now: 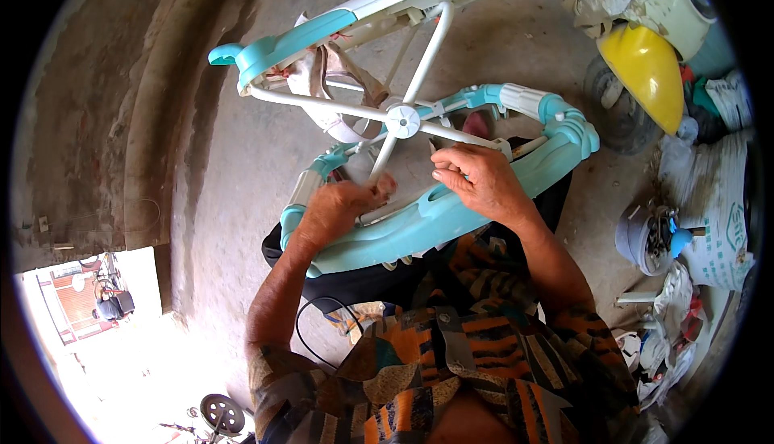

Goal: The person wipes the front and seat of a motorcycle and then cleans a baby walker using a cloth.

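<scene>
A turquoise and white baby walker (451,220) lies tilted across my lap, its ring-shaped base nearest me. White crossed tubes (426,56) meet at a round white hub (402,121) and lead up to the tray (310,33). A pale, stained cloth seat (310,81) hangs below the tray. My left hand (343,206) is curled at the lower end of a tube, inside the ring; its fingertips are blurred. Over the ring's right part, my right hand (484,182) is closed in a pinch. A small pointed tip shows by its fingers, too small to name.
Concrete floor (242,154) lies around me. At the right are a yellow plastic shell (643,73), a dark wheel (621,105), a pale bucket (638,238) and a white sack (717,218). A bright doorway (137,347) opens at the lower left, with a spoked wheel (222,415) nearby.
</scene>
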A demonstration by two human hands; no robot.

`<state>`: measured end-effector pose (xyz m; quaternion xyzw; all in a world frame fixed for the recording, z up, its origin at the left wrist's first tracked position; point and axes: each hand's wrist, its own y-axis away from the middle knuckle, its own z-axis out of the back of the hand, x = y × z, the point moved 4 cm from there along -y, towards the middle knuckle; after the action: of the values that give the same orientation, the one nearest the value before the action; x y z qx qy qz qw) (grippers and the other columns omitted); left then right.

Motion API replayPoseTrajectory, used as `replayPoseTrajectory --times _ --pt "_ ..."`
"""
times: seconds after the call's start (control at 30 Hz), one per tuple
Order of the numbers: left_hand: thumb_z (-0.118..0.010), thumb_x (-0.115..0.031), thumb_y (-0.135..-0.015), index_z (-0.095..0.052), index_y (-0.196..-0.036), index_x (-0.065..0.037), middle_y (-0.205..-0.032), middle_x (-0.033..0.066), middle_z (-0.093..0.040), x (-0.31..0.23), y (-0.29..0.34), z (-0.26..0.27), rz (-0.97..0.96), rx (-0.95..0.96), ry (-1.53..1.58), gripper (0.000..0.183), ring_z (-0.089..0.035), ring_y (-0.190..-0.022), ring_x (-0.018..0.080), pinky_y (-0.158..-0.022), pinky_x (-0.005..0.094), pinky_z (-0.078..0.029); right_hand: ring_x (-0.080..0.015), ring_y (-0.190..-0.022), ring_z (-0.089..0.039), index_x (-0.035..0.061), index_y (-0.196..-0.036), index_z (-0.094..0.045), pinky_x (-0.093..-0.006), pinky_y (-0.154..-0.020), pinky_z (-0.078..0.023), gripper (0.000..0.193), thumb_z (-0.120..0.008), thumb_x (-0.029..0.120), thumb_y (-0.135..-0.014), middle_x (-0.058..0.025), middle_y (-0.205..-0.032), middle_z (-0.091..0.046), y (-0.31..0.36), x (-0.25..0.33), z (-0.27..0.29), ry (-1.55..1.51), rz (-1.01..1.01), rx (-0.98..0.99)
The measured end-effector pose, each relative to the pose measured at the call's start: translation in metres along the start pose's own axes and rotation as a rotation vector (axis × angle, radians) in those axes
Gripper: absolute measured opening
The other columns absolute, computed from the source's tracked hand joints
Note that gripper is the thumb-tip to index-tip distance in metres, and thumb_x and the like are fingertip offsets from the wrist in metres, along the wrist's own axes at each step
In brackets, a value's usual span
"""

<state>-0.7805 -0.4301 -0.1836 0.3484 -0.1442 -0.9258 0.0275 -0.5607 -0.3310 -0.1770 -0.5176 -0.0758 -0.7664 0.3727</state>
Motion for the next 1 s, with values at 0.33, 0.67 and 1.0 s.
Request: replayPoseTrajectory --times 0.33,0.67,1.0 --pt "-0.061 -0.002 -0.078 -0.064 -0.111 -0.004 -0.11 0.0132 -0.064 -0.078 -0.057 0.01 -0.374 -0.571 -0.439 0.033 -0.06 -0.106 0.0274 -0.094 0.0418 -0.045 -0.0314 -0.068 -0.06 0.0024 -0.086 -0.06 -0.0384 -0.063 -0.047 0.015 -0.068 0.013 -0.081 -0.0126 -0.075 -0.061 0.0 -0.002 0.0 -0.013 -0.032 0.001" --pt "-0.058 -0.014 -0.076 -0.067 -0.104 -0.004 -0.107 0.0096 -0.062 -0.038 -0.038 -0.046 -0.788 -0.074 -0.846 0.032 -0.055 -0.113 0.0249 -0.109 0.043 -0.032 -0.027 -0.068 -0.06 0.0019 -0.092 -0.059 -0.0349 -0.061 -0.047 0.016 -0.068 0.009 -0.081 -0.0116 -0.076 -0.061 0.002 -0.001 0.002 -0.003 0.002 0.027" --pt "-0.064 -0.005 -0.083 -0.069 -0.102 -0.002 -0.088 0.0063 -0.068 -0.026 -0.015 0.016 -0.192 -0.566 0.19 0.019 -0.064 -0.075 0.0147 -0.069 0.0272 -0.051 -0.0192 -0.067 -0.062 0.0005 -0.098 -0.06 -0.0303 -0.061 -0.048 0.021 -0.069 0.003 -0.08 -0.0109 -0.078 -0.062 0.003 -0.004 0.002 -0.044 0.021 0.027"
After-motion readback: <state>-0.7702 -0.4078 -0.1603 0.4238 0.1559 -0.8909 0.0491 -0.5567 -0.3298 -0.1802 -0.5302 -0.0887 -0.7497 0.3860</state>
